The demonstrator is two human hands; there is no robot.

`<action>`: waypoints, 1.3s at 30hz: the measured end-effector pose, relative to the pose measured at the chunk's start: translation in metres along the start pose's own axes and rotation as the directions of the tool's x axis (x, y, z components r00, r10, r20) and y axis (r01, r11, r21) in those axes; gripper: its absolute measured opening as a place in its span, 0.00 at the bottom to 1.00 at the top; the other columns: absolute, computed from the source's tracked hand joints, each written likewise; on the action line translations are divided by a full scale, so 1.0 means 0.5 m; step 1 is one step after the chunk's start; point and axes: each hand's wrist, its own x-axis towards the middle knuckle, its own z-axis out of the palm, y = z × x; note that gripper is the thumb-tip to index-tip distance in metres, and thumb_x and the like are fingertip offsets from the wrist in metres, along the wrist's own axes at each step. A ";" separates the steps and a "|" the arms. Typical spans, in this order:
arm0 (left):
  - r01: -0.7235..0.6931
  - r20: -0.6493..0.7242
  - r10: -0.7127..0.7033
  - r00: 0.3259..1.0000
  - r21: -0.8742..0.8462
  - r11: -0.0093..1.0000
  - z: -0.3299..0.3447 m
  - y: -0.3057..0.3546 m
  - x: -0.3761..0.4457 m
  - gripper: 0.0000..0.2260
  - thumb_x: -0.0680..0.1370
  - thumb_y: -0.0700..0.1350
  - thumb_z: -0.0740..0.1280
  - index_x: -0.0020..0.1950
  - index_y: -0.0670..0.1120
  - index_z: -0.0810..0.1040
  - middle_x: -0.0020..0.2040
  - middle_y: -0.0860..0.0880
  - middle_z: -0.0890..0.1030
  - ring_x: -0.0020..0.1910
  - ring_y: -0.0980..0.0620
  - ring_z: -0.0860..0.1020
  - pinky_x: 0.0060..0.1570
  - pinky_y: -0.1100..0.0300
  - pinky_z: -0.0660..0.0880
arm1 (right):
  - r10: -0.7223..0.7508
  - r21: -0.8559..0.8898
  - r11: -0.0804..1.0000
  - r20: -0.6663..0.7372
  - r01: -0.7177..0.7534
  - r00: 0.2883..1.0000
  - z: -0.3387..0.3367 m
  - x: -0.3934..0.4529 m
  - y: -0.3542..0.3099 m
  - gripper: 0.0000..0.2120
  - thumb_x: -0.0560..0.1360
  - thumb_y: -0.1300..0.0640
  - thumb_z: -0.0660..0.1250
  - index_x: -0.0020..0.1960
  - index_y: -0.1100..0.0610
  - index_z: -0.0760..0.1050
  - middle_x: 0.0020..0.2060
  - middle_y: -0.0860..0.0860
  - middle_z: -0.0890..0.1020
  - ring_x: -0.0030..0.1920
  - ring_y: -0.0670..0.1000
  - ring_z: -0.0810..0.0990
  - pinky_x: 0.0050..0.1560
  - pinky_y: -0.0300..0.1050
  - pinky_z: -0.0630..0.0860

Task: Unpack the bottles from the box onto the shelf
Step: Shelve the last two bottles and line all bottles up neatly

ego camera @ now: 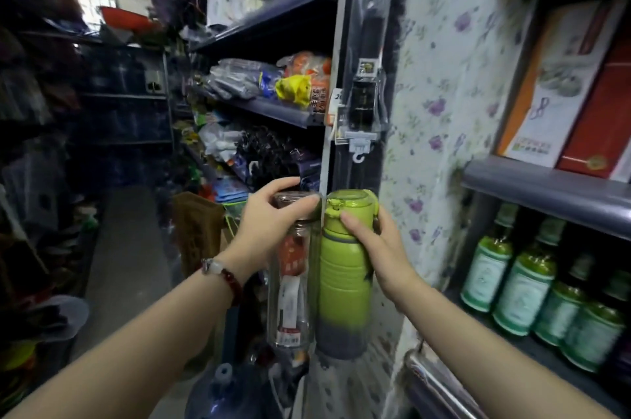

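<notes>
the left hand [269,213] curls its fingers over the lid of a clear bottle [290,282] and holds it upright; inside the bottle are a red and white paper insert and a label. a beaded bracelet [222,273] with a pale stone sits on that wrist. the right hand [375,241] wraps around the neck of a green bottle [345,282], thumb pressed on the front just under its green flip lid, fingers hidden behind. the green bottle has a grey base and what it holds cannot be seen. the two bottles stand side by side in the air, touching or nearly so near their tops, at about the middle of the view.

at 3 o'clock from the hands, a grey shelf [546,190] carries flat boxes [563,84] standing on edge, and the shelf below it holds rows of green glass bottles [519,289] with pale labels and dark caps. between the hands and that shelf runs a wall covered in flowered paper [444,77]. at 12 o'clock, dark shelves [273,111] carry bagged goods. at 6 o'clock, low down, sits a large blue water jug [225,391]. at 9 o'clock lies a grey aisle floor [126,248] with cluttered racks beyond it.
</notes>
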 end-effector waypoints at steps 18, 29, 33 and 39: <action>-0.344 0.294 0.448 0.844 -0.344 0.874 0.215 0.336 0.120 0.23 0.60 0.53 0.78 0.54 0.56 0.80 0.46 0.47 0.83 0.41 0.56 0.79 0.40 0.66 0.77 | -0.432 -0.373 0.876 -0.322 0.307 0.842 -0.144 -0.005 -0.406 0.23 0.66 0.52 0.77 0.59 0.50 0.74 0.52 0.47 0.84 0.53 0.45 0.83 0.55 0.46 0.79; -0.546 0.101 0.632 0.768 -0.414 0.729 0.403 0.450 0.084 0.24 0.61 0.59 0.74 0.56 0.59 0.77 0.51 0.58 0.82 0.51 0.59 0.80 0.55 0.57 0.78 | -0.779 -0.734 0.589 -0.404 0.339 0.480 -0.238 -0.048 -0.530 0.32 0.61 0.44 0.78 0.61 0.48 0.70 0.50 0.40 0.81 0.52 0.41 0.81 0.59 0.52 0.77; -0.565 0.065 0.627 0.776 -0.369 0.738 0.451 0.443 0.094 0.28 0.60 0.63 0.73 0.58 0.59 0.77 0.51 0.56 0.82 0.51 0.55 0.80 0.55 0.52 0.78 | -0.800 -0.749 0.568 -0.406 0.340 0.442 -0.268 -0.031 -0.534 0.30 0.62 0.47 0.78 0.60 0.48 0.70 0.49 0.35 0.81 0.50 0.38 0.81 0.57 0.48 0.78; -0.536 0.064 0.589 0.805 -0.345 0.770 0.495 0.426 0.115 0.27 0.60 0.63 0.73 0.57 0.60 0.76 0.53 0.56 0.81 0.53 0.55 0.80 0.56 0.53 0.77 | -0.786 -0.757 0.580 -0.422 0.303 0.452 -0.306 -0.006 -0.524 0.29 0.62 0.46 0.79 0.59 0.45 0.70 0.48 0.40 0.82 0.49 0.39 0.81 0.55 0.47 0.79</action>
